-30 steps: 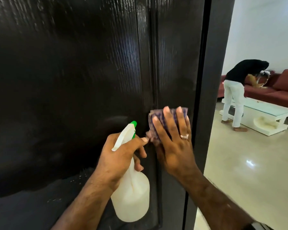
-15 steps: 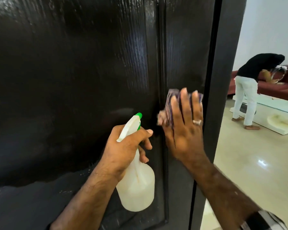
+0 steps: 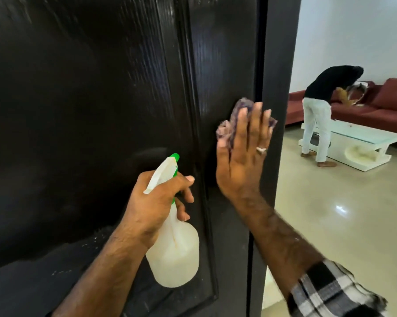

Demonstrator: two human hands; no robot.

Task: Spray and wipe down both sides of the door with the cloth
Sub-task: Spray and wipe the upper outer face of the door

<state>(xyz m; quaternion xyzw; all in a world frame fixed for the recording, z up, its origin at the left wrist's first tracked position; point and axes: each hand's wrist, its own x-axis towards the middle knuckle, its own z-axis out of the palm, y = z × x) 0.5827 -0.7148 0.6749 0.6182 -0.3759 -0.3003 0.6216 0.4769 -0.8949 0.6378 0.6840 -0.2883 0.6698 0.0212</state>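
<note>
The right hand [image 3: 241, 161] presses a small purple cloth [image 3: 227, 129] flat against the dark door [image 3: 101, 99], near the door's free edge. Its fingers are straight and spread; they do not curl round the cloth, they only push it on the wood. The left hand [image 3: 156, 200] grips the neck of a white spray bottle [image 3: 174, 252] with fingers wrapped around it, just below the green nozzle, and holds the bottle close in front of the door.

The cloth looks soft and thin and bunches up at the fingertips, so it is best held under the whole palm, otherwise it probably slips out. The door is stiff and glossy, with fine grain and some wet marks, so the cloth should slide easily on it. The bottle is light plastic and seems nearly empty; the neck is the natural place to hold it.
</note>
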